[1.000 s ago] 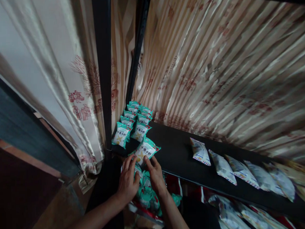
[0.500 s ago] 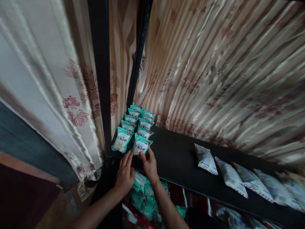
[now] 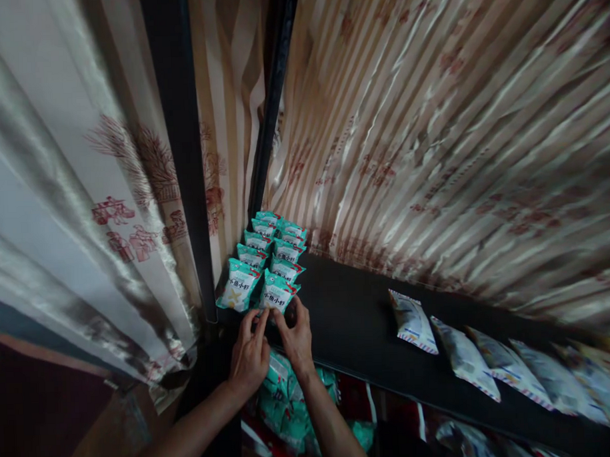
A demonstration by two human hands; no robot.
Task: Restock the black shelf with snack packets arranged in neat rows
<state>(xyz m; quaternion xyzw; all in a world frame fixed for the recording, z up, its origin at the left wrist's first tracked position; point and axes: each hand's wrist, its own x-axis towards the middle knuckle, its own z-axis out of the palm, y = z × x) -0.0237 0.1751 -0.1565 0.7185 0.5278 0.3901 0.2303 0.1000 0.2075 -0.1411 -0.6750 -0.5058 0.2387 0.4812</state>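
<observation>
A front snack bag (image 3: 277, 293), green and white with dark lettering, leans at the near end of the right-hand row on the black shelf (image 3: 348, 307). My right hand (image 3: 295, 335) has its fingers around that bag's lower right corner. My left hand (image 3: 250, 354) touches the bag's bottom edge with outstretched fingertips. Beside it, at the front of the left-hand row, stands a matching snack bag (image 3: 238, 284). Several more green bags line up behind these two. The undersides of my fingers are hidden.
On the right of the shelf, several white-and-blue bags (image 3: 464, 356) lie in a slanting row. Below the shelf edge are loose green bags (image 3: 291, 405) in a red container. Printed curtains (image 3: 382, 152) hang behind, and a black post (image 3: 179, 146) rises at the left.
The front right bag has shifted slightly, and my right fingers have moved along its bottom edge and right side. My left fingertips have come closer to its middle. The view has turned a little.
</observation>
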